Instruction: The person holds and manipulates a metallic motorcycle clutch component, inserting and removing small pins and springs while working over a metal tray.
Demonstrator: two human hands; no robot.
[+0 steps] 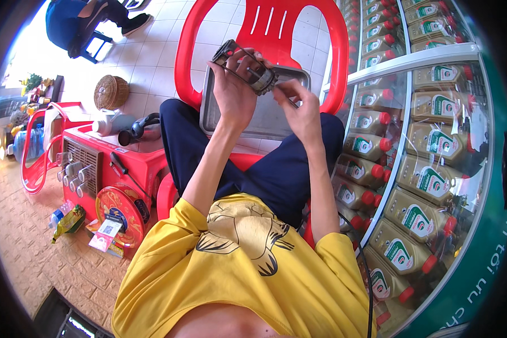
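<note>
A dark metal mechanical part [261, 80], with an open frame and a toothed ring at its lower end, is held up in front of me. My left hand [235, 93] is closed around it, fingers wrapped over the frame. Close to the toothed end is my right hand [303, 112], its thumb and fingers pinched together. Whatever sits in that pinch is too small to make out. Below both hands lies a grey metal tray [265, 121], resting on the seat of a red plastic chair [338, 48] that faces me.
At right stands a glass-fronted cabinet [372, 70] of red-capped bottles [431, 180]. A red table [143, 160] at left bears a screwdriver [118, 163], glass mugs [73, 169] and a round red tin [114, 211]. Beyond are a wicker basket [111, 92] and a seated person [67, 25].
</note>
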